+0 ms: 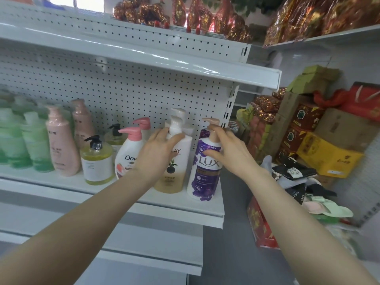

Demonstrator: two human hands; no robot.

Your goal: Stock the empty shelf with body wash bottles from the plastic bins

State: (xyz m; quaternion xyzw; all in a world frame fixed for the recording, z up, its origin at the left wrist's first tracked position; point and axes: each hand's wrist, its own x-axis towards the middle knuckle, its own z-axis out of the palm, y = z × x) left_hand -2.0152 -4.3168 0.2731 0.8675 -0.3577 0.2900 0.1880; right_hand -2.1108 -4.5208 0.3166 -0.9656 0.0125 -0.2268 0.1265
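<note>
lower shelves (156, 262): nearest to me, two bare white ledges below the working level; I can't tell whether they are part of the job.
plastic bins: not in view, so I can't count what stock is left.
shelf (144, 204): the level being stocked; bottles stand along it right up to its right end.
left grip (158, 153): fingers loosely curled over the shoulder of the cream bottle (174, 179), with the pump neck between thumb and fingers.
right grip (228, 153): fingers wrapped round the pump neck of the purple Lux bottle (203, 177), thumb on its front.
task bottles: both stand upright on the shelf, just beside each other; the purple one is last at the right end, near the front edge.
front row, going left: Dove bottle (127, 157), yellow bottle (96, 165), pink bottle (61, 145), green bottles (26, 145).
back row: a second white pump (178, 114) and a second purple bottle (203, 132) stand behind the held pair, and more pumps behind the Dove bottle.
pegboard (123, 89): back wall, nothing hanging on it.
upper shelf (185, 64): I can't see its top.
progress: I judge this level nearly full. Likely left: let go, straighten, check the bins.
</note>
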